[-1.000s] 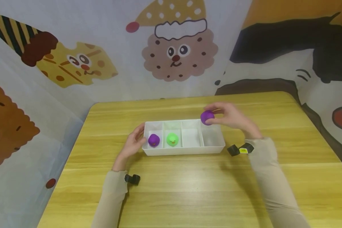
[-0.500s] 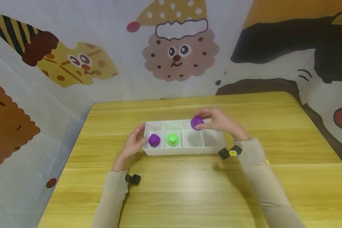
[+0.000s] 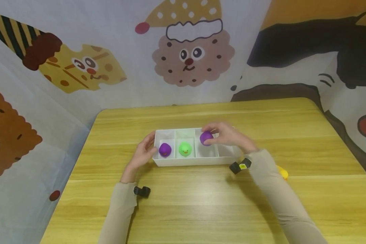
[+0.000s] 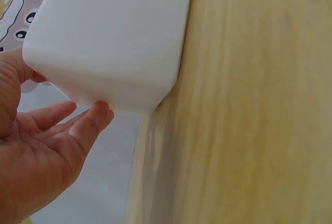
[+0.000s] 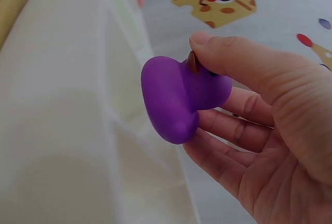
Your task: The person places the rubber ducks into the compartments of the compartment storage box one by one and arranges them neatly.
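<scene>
A white divided box [image 3: 189,162] stands on the table, its compartments in one row. A purple rubber duck [image 3: 165,150] sits in the leftmost compartment, with a green rubber duck [image 3: 185,149] in the one beside it. My left hand [image 3: 142,154] grips the box's left end; in the left wrist view its fingertips touch the end wall [image 4: 104,79]. Above the third compartment my right hand [image 3: 227,135] pinches another purple rubber duck [image 5: 168,99] between thumb and fingers, tilted sideways in the right wrist view. My right hand partly hides the rightmost compartment.
A yellow toy [image 3: 283,173] lies on the wooden table [image 3: 186,203] at the right, partly hidden by the right sleeve [image 3: 277,189]. Behind the table hangs a cloth [image 3: 134,95] printed with cartoon figures.
My right hand has moved left and down with the purple rubber duck, from over the rightmost compartment to the third. The yellow toy has come into view. My left hand has stayed put.
</scene>
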`<state>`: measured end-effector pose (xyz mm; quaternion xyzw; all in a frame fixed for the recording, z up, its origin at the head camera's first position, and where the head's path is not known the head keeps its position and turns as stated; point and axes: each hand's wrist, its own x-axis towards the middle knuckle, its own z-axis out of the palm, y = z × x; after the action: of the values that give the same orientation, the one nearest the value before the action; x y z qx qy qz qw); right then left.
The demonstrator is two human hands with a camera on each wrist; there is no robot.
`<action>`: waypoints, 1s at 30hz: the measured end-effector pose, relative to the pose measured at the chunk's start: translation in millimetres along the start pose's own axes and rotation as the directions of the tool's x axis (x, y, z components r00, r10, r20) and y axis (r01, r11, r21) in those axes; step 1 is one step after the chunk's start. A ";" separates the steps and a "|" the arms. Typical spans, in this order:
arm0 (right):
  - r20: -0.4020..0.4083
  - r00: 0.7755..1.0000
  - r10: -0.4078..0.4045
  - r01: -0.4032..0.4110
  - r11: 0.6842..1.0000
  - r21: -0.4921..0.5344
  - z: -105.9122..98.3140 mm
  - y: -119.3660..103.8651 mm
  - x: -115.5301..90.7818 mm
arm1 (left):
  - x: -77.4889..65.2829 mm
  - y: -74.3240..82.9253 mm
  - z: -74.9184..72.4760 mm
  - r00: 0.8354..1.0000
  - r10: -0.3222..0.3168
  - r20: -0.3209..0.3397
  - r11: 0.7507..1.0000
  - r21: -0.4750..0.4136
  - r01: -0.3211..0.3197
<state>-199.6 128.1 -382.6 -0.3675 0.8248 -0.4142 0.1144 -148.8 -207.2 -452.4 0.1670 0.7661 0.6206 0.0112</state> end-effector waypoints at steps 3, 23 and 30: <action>0.023 1.000 0.000 0.001 0.999 -0.047 5.4 4.2 1.9 | -0.2 0.8 0.0 1.000 -0.009 0.000 1.000 -0.003 0.009; 0.060 0.998 -0.033 0.048 0.966 -0.253 32.6 14.8 9.9 | -0.9 0.0 0.9 1.000 -0.013 0.002 1.000 -0.024 0.013; 0.077 0.997 0.022 0.006 0.937 -0.349 38.0 11.5 10.2 | -1.2 0.9 0.8 1.000 -0.015 0.002 1.000 -0.024 0.015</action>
<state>-193.9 102.6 -414.2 -0.3948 0.8815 -0.2459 0.0817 -147.2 -206.6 -452.0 0.1615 0.7597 0.6296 0.0185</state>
